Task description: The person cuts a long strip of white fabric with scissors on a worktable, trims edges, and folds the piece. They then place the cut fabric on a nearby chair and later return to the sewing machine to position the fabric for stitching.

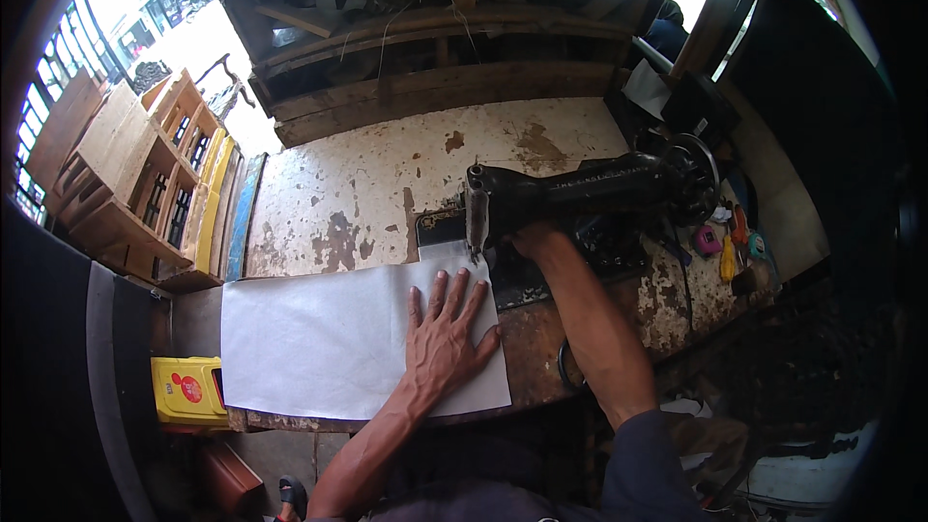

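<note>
A white rectangular sheet (309,338), cloth or something like it, lies over the front left of the worn table, its far right corner by the needle of a black sewing machine (580,184). Flat on the sheet rests my left hand (445,338), fingers spread and pointing toward the needle. My right hand (532,238) reaches under the machine's arm, behind the needle post. Its fingers are mostly hidden there, so what they touch does not show. The handwheel (694,179) is at the machine's right end.
The peeling tabletop (329,184) stretches behind the sheet. At right lie a pink tape measure (706,240), a yellow-handled screwdriver (727,259) and other small tools. A yellow container (186,390) stands below the table's left edge. Wooden crates (164,174) are at far left.
</note>
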A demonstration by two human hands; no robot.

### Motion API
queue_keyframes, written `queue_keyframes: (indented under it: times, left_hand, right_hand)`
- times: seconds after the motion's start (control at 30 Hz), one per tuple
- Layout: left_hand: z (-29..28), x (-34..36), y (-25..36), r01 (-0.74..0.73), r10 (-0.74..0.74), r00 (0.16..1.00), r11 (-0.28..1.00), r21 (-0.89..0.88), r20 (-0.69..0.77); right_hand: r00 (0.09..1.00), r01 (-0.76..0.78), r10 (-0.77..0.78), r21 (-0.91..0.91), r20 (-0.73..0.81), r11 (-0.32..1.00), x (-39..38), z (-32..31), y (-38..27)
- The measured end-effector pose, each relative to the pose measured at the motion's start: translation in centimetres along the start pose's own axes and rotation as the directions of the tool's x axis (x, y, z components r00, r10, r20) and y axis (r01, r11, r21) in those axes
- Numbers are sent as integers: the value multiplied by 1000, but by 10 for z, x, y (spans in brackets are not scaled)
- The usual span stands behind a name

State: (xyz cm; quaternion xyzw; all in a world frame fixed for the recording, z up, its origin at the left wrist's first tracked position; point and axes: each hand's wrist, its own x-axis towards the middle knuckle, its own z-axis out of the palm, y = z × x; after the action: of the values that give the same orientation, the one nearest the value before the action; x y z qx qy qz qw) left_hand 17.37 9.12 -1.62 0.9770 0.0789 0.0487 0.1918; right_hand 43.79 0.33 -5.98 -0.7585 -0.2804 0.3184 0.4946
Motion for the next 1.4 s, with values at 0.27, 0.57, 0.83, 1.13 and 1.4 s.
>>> queue_keyframes:
  times: [0.27, 0.57, 0.83, 1.13, 1.4]
  left_hand:
    - [2, 7, -2, -9, 9, 1000, 1000, -1, -29]
    - [2, 11, -5, -15, 15, 1000, 1000, 15, -23]
    - [1, 12, -5, -33, 34, 997, 999, 14, -72]
    - [1, 14, -5, -13, 14, 1000, 999, 45, -22]
    - [1, 14, -4, -14, 15, 999, 999, 29, -28]
  right_hand:
    - [995, -84, 96, 322, -24, 943, -12, 2, -18]
    - [974, 57, 79, 569, -211, 820, -28, 16, -37]
    - [976, -99, 41, -270, -212, 958, -81, -7, -52]
    - [967, -29, -33, -233, -254, 972, -138, 14, -58]
    - [927, 114, -199, -267, -316, 957, -187, 39, -63]
